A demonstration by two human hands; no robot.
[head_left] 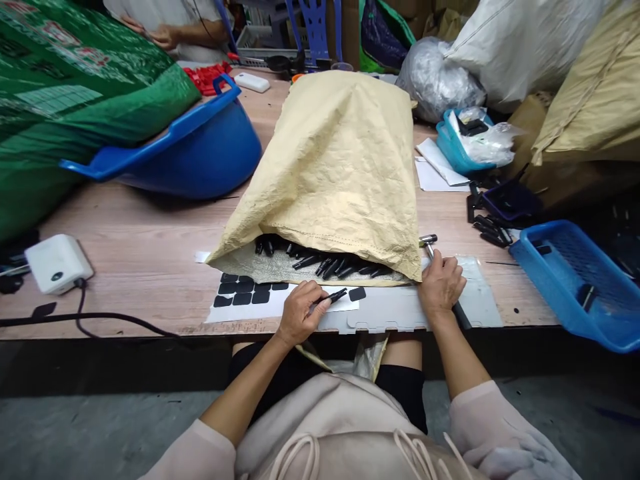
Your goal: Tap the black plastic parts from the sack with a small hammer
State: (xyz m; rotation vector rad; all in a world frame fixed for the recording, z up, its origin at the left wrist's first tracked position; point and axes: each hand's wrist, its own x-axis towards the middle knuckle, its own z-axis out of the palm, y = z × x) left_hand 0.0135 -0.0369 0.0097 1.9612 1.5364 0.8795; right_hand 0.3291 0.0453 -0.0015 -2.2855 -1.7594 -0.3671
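Note:
My left hand (303, 312) is closed around a slim black plastic piece (336, 296) with a notched end, held low over the table's front edge. My right hand (443, 283) is closed over the shaft of a small hammer (461, 316), whose metal head (428, 239) shows beyond the fingers. That hand is right beside the corner of a tan woven sack (345, 173). The sack lies on its side with its mouth towards me, and many black plastic pieces (333, 267) show inside. Under the mouth, black rounded stickers (243, 298) sit on a white sheet (280, 310).
A blue basin (200, 157) tilts at left beside a green sack (75, 100). A white box with a cable (59, 263) stands at far left. To the right are a blue basket (575, 293) and a turquoise basket (453, 147). Another person's hand (165, 37) shows at the back.

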